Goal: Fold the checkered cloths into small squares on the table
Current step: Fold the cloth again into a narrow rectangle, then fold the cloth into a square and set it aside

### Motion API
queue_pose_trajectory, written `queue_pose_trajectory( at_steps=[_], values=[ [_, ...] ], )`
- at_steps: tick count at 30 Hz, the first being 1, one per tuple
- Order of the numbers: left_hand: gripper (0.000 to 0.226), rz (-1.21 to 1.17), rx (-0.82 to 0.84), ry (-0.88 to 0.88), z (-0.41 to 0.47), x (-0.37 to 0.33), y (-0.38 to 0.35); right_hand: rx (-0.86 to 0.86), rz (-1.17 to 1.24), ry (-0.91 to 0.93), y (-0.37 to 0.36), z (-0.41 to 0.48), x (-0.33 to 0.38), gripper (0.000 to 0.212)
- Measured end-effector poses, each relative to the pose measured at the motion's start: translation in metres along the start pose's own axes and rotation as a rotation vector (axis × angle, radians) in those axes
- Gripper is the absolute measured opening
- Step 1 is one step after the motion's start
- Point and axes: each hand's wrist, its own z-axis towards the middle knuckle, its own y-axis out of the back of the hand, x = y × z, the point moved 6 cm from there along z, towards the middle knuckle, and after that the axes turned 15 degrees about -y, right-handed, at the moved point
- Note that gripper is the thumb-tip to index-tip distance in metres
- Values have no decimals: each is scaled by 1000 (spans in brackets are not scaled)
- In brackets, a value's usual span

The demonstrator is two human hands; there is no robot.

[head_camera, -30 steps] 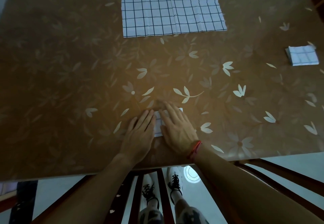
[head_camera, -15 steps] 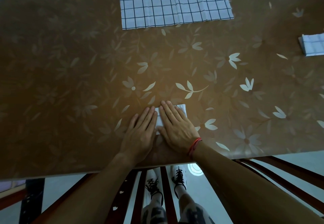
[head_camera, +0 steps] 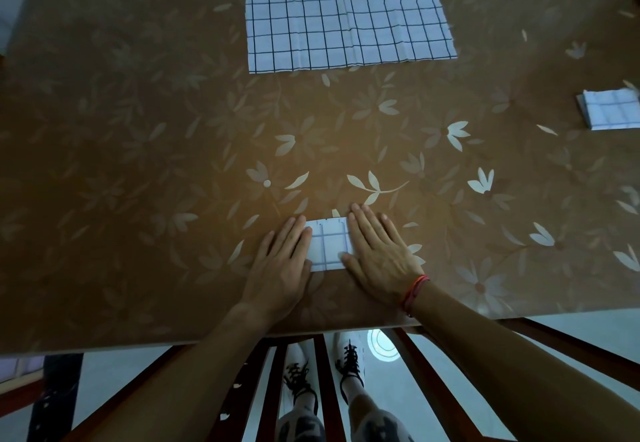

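Two hands flat on the job: left hand (head_camera: 280, 268) and right hand (head_camera: 377, 258) lie palm-down either side of the folded cloth (head_camera: 329, 246), fingers straight and together, no grip closed on anything, just pressing. Left fingertips overlap its left edge and the right hand covers its right edge, so only the middle strip shows between them. It sits on the bench (head_camera: 138, 164) close to the near edge, roughly centre. Step in hand, my read: flattening the last fold. To do it well, press with the whole palm, not fingertips. Work from the middle out toward the free edges so slack leaves instead of bunching. Hold one side down while the other smooths, since the stack could slide on what looks like a smooth top. Check the far edge: layers look slightly uneven there, so square them before final pressure. Lift both hands straight up, no dragging, or the top layer may peel open. Look of the thing: white fabric, thin dark grid lines, only a few cells visible, a compact stack with fairly crisp corners. Same pattern on the big cloth (head_camera: 346, 12) lying flat at the far side with vertical creases, likely next up, and on a done square (head_camera: 609, 112) well off to the right.
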Motion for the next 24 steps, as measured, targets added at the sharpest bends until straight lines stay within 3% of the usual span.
queue_pose_trajectory(
  at_steps=[6, 14, 18, 21, 24],
  values=[
    [48, 21, -60, -14, 13, -1, 26, 12, -23, 8, 15, 0, 6, 69],
    [63, -106, 71, 171, 45, 4, 38, 24, -7, 15, 26, 4, 9, 74],
    [39, -179, 95, 254, 51, 6, 42, 48, 16, 1, 32, 9, 10, 78],
    [17, -284, 26, 263, 48, 5, 45, 40, 69, 4, 40, 10, 8, 74],
    [12, -439, -50, 269, 42, 3, 50, 25, 91, 6, 47, 12, 6, 71]
  ],
)
